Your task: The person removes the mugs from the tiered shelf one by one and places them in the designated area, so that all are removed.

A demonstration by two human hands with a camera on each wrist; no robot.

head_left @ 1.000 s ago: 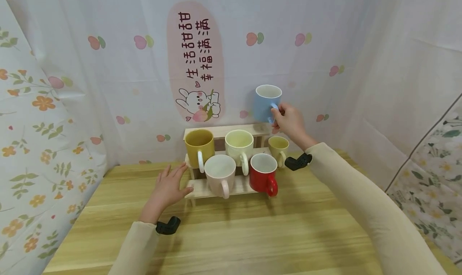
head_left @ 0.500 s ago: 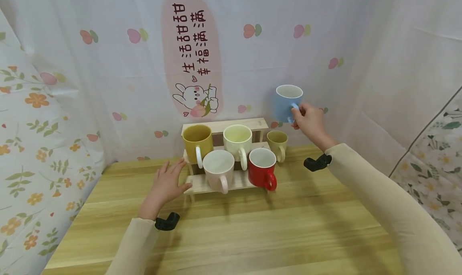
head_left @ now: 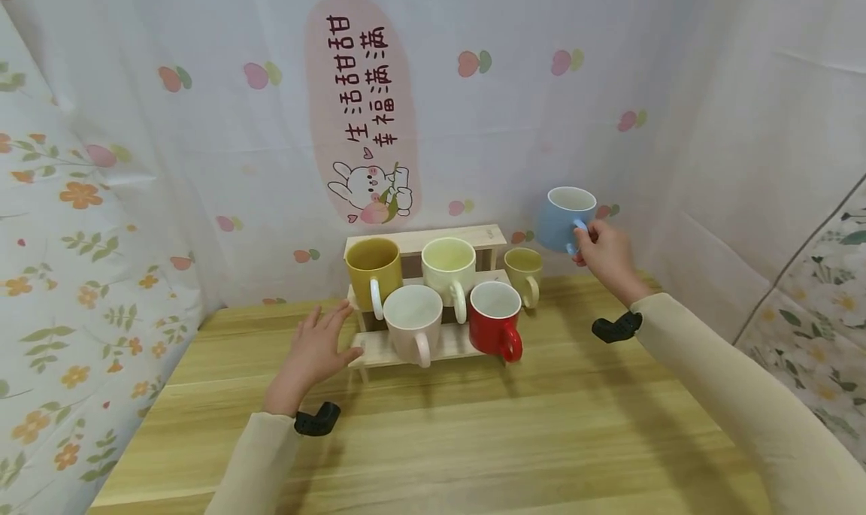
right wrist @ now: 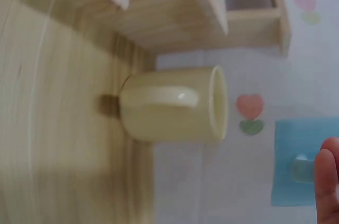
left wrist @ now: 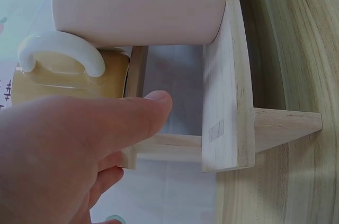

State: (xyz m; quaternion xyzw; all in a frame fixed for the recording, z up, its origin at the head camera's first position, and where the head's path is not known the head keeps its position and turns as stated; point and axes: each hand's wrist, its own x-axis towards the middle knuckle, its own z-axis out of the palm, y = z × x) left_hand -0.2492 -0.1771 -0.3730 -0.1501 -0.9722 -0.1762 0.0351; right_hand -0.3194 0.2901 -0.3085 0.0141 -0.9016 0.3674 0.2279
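My right hand (head_left: 607, 258) pinches the handle of a light blue mug (head_left: 563, 218), held upright in the air right of the wooden tiered rack (head_left: 446, 238). My left hand (head_left: 316, 357) lies with spread, straight fingers at the rack's left end, thumb near the lower step. On the middle step stand a mustard mug (head_left: 368, 271) with a white handle and a pale yellow mug (head_left: 446, 268). The lower step bears a pale pink mug (head_left: 409, 319) and a red mug (head_left: 492, 323). The rack's top step holds nothing.
A small olive-yellow mug (head_left: 522, 271) stands on the wooden table (head_left: 473, 440) just right of the rack, below and left of the blue mug. A patterned curtain (head_left: 541, 109) hangs close behind. Flowered cloth (head_left: 74, 274) borders the left side.
My right hand has carried the blue mug from above the rack's right end to the right, then lower toward the table. My left hand stays at the rack's left end.
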